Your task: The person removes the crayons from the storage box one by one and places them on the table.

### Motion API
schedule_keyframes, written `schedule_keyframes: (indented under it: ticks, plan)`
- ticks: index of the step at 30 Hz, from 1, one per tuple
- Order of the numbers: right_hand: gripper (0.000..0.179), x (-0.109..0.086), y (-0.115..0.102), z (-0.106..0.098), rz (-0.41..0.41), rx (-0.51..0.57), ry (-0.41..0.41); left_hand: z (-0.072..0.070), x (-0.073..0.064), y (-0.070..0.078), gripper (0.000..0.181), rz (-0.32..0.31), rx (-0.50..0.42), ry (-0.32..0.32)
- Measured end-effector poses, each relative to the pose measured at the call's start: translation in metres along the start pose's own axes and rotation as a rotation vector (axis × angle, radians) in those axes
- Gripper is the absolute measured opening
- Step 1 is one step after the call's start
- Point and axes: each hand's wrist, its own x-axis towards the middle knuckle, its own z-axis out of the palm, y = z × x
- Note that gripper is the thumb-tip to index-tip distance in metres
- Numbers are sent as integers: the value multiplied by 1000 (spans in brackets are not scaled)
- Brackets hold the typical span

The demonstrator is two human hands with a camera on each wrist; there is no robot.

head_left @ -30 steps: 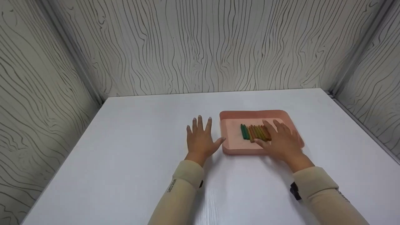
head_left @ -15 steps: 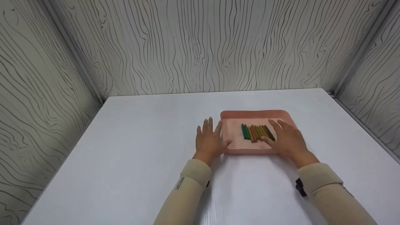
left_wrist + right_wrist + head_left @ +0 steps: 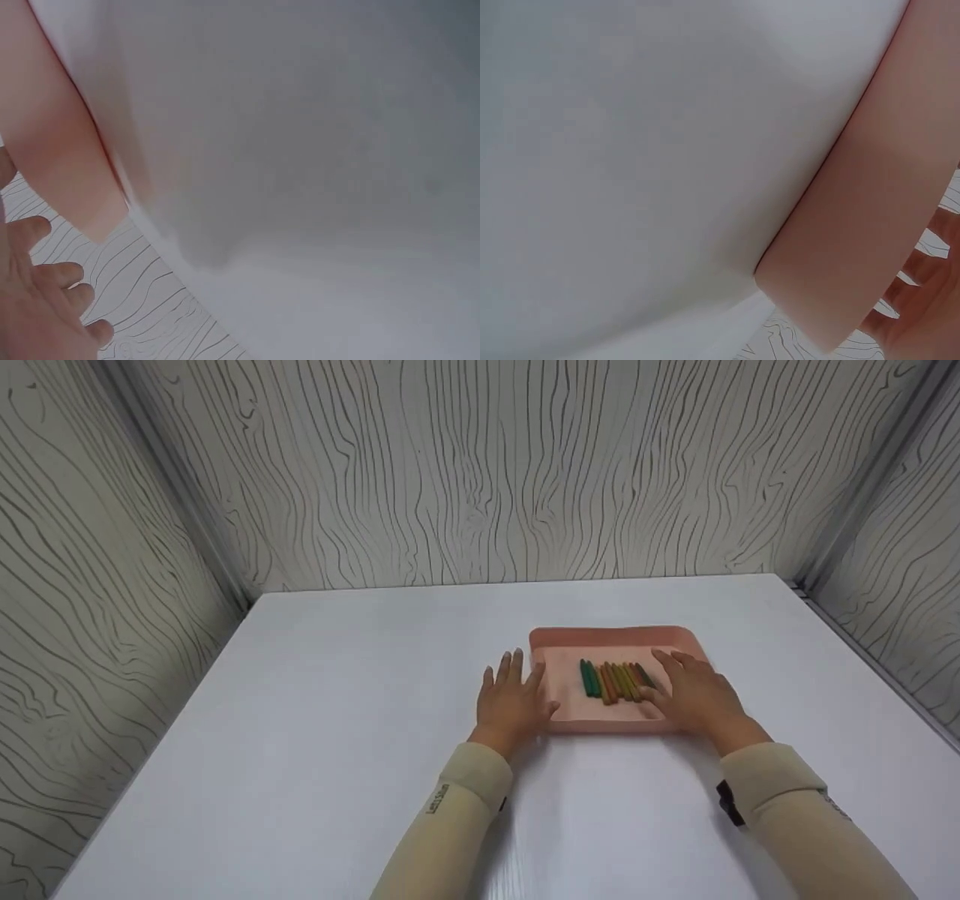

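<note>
Free tabletop at nine o'clock from your left hand, tray wall blocking three, back panel at twelve

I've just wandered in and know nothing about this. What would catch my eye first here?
Probably the pink tray right of centre on the white table, with a row of crayon-like sticks in green, orange and yellowish tones lying inside. Next, the two bare hands: the left hand at the tray's left side, the right hand over its right side. Behind, wavy dark lines cover the pale back wall.
</note>
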Motion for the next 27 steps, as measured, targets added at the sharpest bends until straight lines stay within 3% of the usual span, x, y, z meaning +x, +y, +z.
schedule_keyframes:
  ticks: [7,17,27]
  plan:
    - [65,5,3,0,-18,39,-34,1,1,-1,63,19,40,-48]
    - [53,9,4,1,-24,83,-61,-2,-4,-4,61,23,20,-88]
    - [47,13,-4,8,-67,166,-69,-4,-11,-17,65,55,70,-91]
